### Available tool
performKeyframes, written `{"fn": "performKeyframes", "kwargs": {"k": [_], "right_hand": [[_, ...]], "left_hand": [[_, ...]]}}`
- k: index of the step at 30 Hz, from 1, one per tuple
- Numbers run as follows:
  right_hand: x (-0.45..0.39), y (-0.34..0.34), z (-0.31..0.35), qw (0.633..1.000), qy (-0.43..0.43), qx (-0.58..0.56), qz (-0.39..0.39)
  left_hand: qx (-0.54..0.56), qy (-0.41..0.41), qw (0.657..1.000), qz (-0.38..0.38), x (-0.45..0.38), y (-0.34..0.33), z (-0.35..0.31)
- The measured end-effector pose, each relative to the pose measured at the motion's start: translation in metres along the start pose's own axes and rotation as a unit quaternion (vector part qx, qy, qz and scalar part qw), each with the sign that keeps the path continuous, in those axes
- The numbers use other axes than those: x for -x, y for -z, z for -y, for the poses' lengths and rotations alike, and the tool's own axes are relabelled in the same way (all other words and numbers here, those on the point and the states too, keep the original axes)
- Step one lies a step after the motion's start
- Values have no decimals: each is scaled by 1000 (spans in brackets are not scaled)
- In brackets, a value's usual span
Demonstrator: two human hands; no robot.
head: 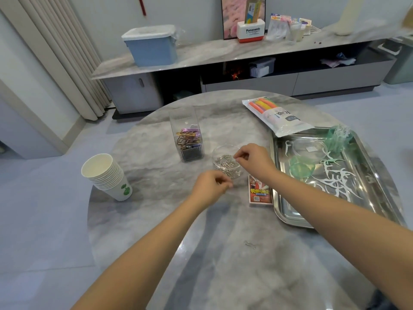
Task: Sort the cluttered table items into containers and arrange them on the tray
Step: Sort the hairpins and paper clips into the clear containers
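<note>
A: Hands?
B: Right hand point(251, 161) pinching clips over round clip jar point(226, 162); left hand point(209, 186) pinched shut just in front.
A: Tray point(290, 217)?
B: At right, w/ floss picks point(335, 181). One clip point(249, 244) loose on table point(156, 220).

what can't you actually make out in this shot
Head view, the only one:
- Left hand: its curled fingers hide whatever it pinches.
- Right hand over the clear round container: any paper clip in its fingertips is too small to confirm.
- Metal tray: the right forearm covers its near right corner.
- Card box: print too small to read.
</note>
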State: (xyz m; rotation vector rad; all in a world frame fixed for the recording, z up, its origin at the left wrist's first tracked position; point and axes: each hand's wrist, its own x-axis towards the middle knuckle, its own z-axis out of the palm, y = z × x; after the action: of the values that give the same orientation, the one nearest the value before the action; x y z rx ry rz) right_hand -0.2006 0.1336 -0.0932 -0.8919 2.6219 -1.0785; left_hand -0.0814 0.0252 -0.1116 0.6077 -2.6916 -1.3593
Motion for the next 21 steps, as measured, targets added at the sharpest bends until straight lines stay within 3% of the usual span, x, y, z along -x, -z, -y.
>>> {"fn": "performKeyframes", "kwargs": {"k": [4, 7, 11, 19, 21], "right_hand": [[40, 8, -5, 999, 24, 5, 29], [73, 13, -12, 997, 21, 2, 73], [96, 15, -14, 991, 27, 20, 127], [98, 19, -20, 992, -4, -4, 128], [96, 19, -19, 992, -12, -12, 129]], "left_hand": [[-58, -39, 984, 166, 33, -17, 9], [-71, -34, 969, 235, 57, -32, 8], [-147, -90, 957, 232, 71, -44, 8], [-308, -136, 900, 276, 72, -48, -4], [-315, -137, 899, 270, 70, -47, -2]]}}
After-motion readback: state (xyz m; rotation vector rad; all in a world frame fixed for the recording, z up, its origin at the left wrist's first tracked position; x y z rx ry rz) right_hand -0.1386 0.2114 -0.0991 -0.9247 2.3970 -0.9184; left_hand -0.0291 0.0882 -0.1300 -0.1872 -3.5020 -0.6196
